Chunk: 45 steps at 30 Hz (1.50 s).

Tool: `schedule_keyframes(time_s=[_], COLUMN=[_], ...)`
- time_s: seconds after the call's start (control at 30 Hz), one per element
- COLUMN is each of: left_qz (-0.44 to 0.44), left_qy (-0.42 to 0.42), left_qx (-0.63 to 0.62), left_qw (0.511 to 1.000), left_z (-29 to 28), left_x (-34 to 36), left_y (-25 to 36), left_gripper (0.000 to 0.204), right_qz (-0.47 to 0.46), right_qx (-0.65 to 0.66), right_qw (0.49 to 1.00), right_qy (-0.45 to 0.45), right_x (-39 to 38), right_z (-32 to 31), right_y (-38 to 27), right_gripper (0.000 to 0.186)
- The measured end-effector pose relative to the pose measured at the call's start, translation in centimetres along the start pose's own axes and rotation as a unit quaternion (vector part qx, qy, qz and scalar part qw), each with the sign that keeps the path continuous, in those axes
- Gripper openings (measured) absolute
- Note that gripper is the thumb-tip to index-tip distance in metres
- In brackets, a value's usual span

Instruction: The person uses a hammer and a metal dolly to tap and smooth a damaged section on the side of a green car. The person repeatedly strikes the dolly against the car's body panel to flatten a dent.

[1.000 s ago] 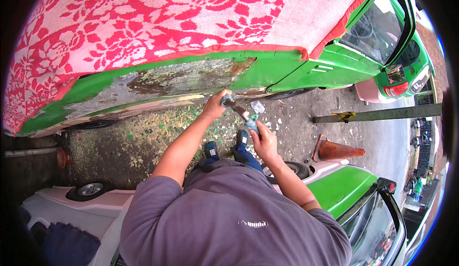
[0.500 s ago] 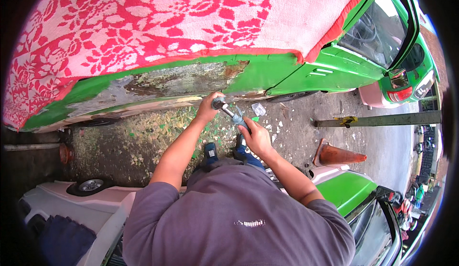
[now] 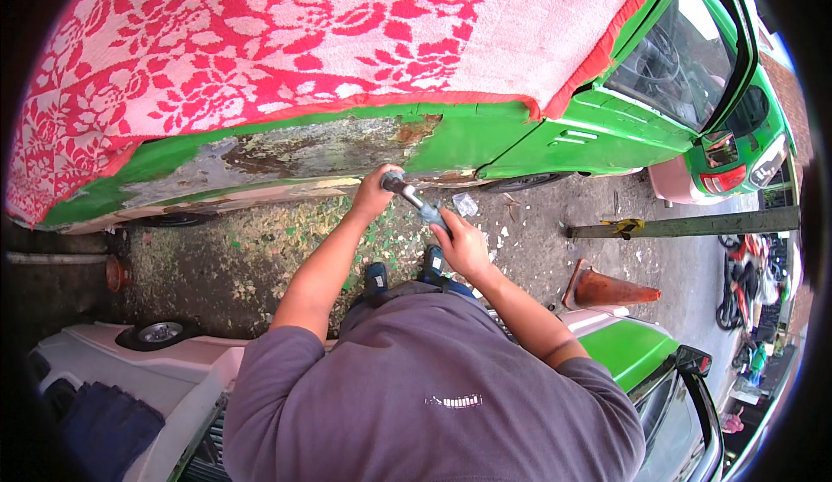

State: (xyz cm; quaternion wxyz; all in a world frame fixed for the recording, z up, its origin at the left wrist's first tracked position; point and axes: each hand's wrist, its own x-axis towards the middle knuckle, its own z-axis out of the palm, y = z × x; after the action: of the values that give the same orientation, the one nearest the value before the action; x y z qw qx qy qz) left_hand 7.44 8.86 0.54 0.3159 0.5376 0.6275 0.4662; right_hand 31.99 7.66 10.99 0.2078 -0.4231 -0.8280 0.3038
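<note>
My left hand is closed around the dark head end of a hand tool with a silver shaft and bluish-grey body; I cannot make out its exact kind. My right hand grips the other end of the same tool, fingers wrapped round its grip. The tool slants between both hands, close to the lower side of a green car. On that panel a long patch of stripped, rusty bare metal shows, with flaking paint. Whether the tool's head touches the panel cannot be told.
A pink floral towel covers the car's upper part. Paint chips litter the ground round my feet. To the right are an orange cone and a post. Another car stands close behind me, and a motorbike farther right.
The view has shifted slightly, and a motorbike at the far right has come into sight. Both hands keep their hold on the tool, nearly in the same place beside the panel.
</note>
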Motion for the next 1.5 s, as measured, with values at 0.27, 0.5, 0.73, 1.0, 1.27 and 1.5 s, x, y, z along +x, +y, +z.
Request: schedule_keyframes(time_s=[0.27,0.5,0.73,1.0,1.27,1.5], left_qz=[0.053,0.047,0.082,0.059,0.125,0.133], left_qy=[0.085,0.093,0.042,-0.068,-0.152,-0.154], left_qx=[-0.012,-0.029,0.052,0.111,0.216,0.166], left_qw=[0.995,0.994,0.994,0.99,0.956,0.965], left_z=[-0.4,-2.9,-0.8,0.2,-0.1,-0.5], left_x=[-1.7,-2.4,-4.0,-4.1,-4.4,-2.6], left_y=[-2.2,-1.7,-1.7,-0.9,-1.2,-0.3], left_gripper=[0.029,0.029,0.033,0.046,0.048,0.038], right_qz=[0.075,0.127,0.162,0.186,0.212,0.069], right_qx=[0.091,0.155,0.176,0.127,0.116,0.086], right_qw=[0.993,0.977,0.967,0.973,0.969,0.983], right_qy=[0.005,0.078,0.084,0.056,0.042,0.147], right_x=[-0.8,0.7,0.2,-2.3,-5.4,-10.3], right_z=[-2.0,-3.7,-3.7,-2.6,-0.6,4.6], right_y=[-0.1,3.1,3.3,2.4,0.3,0.6], right_gripper=[0.037,0.037,0.039,0.04,0.039,0.036])
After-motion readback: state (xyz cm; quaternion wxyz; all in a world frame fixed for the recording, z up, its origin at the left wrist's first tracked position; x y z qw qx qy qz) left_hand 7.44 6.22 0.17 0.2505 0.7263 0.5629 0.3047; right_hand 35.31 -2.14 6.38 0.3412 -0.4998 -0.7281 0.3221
